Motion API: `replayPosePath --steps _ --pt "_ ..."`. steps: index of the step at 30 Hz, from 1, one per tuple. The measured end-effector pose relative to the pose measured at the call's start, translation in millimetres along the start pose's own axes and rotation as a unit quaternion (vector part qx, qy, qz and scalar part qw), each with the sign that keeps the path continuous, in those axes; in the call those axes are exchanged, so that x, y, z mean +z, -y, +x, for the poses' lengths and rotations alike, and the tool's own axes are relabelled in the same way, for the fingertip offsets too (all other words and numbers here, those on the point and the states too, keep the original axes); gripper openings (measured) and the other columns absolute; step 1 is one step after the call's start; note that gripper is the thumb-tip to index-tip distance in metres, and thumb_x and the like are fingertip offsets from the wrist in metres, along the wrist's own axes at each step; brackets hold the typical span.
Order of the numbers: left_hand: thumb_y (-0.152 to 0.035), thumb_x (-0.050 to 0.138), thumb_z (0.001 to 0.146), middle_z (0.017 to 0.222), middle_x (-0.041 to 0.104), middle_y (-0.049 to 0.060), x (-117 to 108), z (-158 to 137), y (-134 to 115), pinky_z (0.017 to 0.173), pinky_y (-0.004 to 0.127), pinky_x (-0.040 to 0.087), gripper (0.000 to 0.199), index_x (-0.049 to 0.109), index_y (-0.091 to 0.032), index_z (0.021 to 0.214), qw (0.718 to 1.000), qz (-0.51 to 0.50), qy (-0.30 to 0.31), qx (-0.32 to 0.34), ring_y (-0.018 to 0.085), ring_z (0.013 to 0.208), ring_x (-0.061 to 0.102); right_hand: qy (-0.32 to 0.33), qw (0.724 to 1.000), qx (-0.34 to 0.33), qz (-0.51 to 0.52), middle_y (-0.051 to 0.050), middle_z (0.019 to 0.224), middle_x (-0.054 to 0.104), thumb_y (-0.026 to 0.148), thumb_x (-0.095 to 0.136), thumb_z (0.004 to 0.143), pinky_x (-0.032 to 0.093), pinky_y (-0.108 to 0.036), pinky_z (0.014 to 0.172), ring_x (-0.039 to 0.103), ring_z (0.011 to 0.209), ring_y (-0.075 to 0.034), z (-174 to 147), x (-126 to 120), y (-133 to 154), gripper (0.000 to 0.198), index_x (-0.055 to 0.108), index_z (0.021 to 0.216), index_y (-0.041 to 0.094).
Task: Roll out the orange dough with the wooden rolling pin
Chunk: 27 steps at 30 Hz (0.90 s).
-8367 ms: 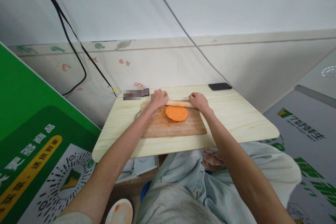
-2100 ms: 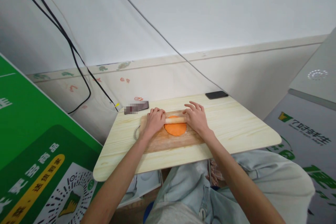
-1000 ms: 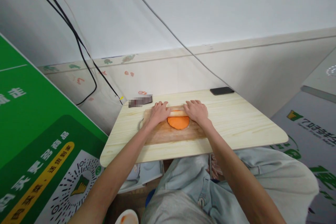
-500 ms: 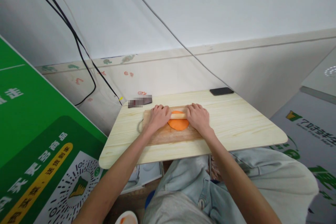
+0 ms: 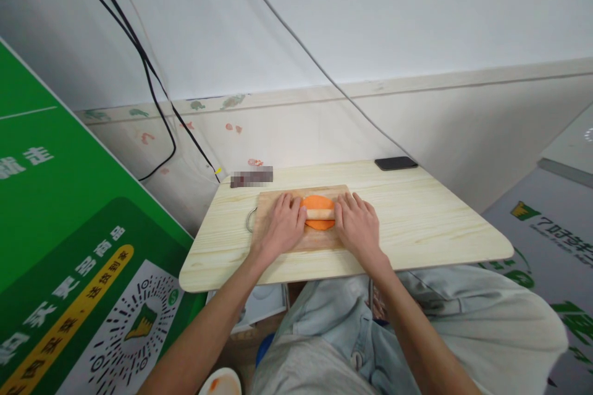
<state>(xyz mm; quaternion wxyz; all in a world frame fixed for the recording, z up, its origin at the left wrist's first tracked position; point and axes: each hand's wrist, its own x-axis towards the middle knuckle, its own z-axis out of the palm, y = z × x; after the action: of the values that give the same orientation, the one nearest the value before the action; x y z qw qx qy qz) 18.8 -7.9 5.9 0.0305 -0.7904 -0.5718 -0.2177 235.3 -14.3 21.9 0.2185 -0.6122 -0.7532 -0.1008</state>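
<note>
A pale wooden rolling pin (image 5: 320,214) lies crosswise over a flat, rounded sheet of orange dough (image 5: 318,202). My left hand (image 5: 285,220) is closed over the pin's left end, and my right hand (image 5: 357,220) is closed over its right end. Only the pin's middle shows between them; the ends are hidden under my fingers. Dough is visible on both the far and near sides of the pin. Beneath it all is a wooden cutting board (image 5: 266,202) with a metal ring handle (image 5: 250,220) at its left.
The board rests on a light wood-grain table (image 5: 426,222) against the wall. A black phone (image 5: 396,163) lies at the back right, a blurred-out dark object (image 5: 252,177) at the back left. Below the table's front edge is a white bowl (image 5: 222,381) with orange residue. Cables (image 5: 157,80) hang left.
Both hands have drawn the rolling pin toward me, from the dough's far part to nearer its middle. More orange now shows beyond the pin. The whole view has shifted slightly.
</note>
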Motion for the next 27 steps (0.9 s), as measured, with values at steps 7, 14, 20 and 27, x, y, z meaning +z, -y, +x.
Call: replayPosePath --steps 7,14,20,27 --pt "-0.031 0.035 0.111 0.149 0.066 0.020 5 54 13 0.128 0.057 0.035 0.048 0.066 -0.016 0.146 0.998 0.038 0.017 -0.054 0.037 0.152 0.046 0.062 0.997 0.021 -0.027 -0.017 0.143 0.074 0.030 0.035 0.112 0.037 -0.053 0.118 0.056 0.144 -0.035 55 5 -2 0.048 0.079 0.126 0.020" --pt "-0.025 0.045 0.105 0.142 0.069 0.020 5 95 26 0.121 0.044 0.042 0.050 0.064 -0.014 0.150 0.995 0.019 0.079 -0.057 0.031 0.139 0.057 0.111 0.993 0.031 -0.030 -0.017 0.135 0.077 0.032 0.040 0.109 0.047 -0.047 0.107 0.065 0.129 -0.033 93 14 -10 0.044 0.079 0.126 0.021" --pt "-0.022 0.043 0.106 0.137 0.072 0.017 4 96 24 0.118 0.041 0.043 0.045 0.069 -0.015 0.142 0.994 0.027 0.094 -0.048 0.029 0.135 0.060 0.122 0.991 0.038 -0.028 -0.018 0.136 0.076 0.032 0.041 0.109 0.049 -0.046 0.105 0.065 0.129 -0.033 94 13 -10 0.045 0.078 0.128 0.019" --pt "-0.031 0.034 0.113 0.125 0.076 0.016 -6 54 7 0.115 0.049 0.045 0.045 0.074 -0.021 0.130 0.996 0.046 0.076 -0.030 0.032 0.124 0.063 0.041 0.999 0.012 -0.027 -0.018 0.154 0.067 0.030 0.035 0.112 0.043 -0.046 0.116 0.058 0.142 -0.033 46 5 -1 0.049 0.079 0.131 0.018"
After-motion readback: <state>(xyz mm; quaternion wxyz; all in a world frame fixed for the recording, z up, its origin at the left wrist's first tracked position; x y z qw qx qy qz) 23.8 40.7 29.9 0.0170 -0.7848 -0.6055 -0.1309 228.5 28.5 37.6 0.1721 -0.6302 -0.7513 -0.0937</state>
